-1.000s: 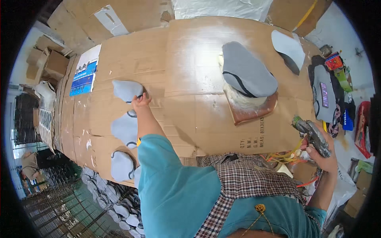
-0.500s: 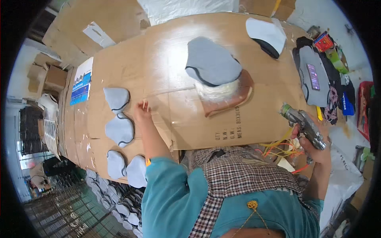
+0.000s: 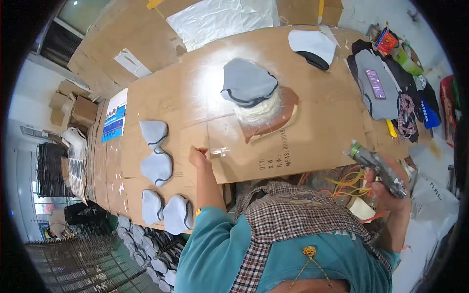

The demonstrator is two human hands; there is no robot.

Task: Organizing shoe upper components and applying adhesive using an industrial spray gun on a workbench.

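My right hand (image 3: 384, 193) is wrapped round the grip of a metal spray gun (image 3: 375, 163), whose greenish nozzle end points up and to the left, over the table's right front. My left hand (image 3: 198, 156) hovers above the cardboard near the front edge, its fingers curled in with nothing visible in them. Ahead lies a large grey fabric piece with black trim (image 3: 248, 80), resting on a reddish-brown curved form (image 3: 288, 105) crusted whitish. Left of my left hand, several smaller grey pieces lie on the cardboard, among them a black-edged one (image 3: 157, 167).
A white-and-black piece (image 3: 312, 45) lies at the far right of the cardboard-covered table (image 3: 332, 122). Beyond it are a phone (image 3: 375, 84) on grey fabric and a yellow-handled tool (image 3: 391, 128). Tangled yellow and red straps (image 3: 349, 178) hang below the front edge. Stacked grey pieces (image 3: 141, 244) stand lower left.
My left hand has moved right and toward me over the cardboard, its fingers now more curled. The spray gun stays in my right hand, slightly lower. The whole view has shifted a little.
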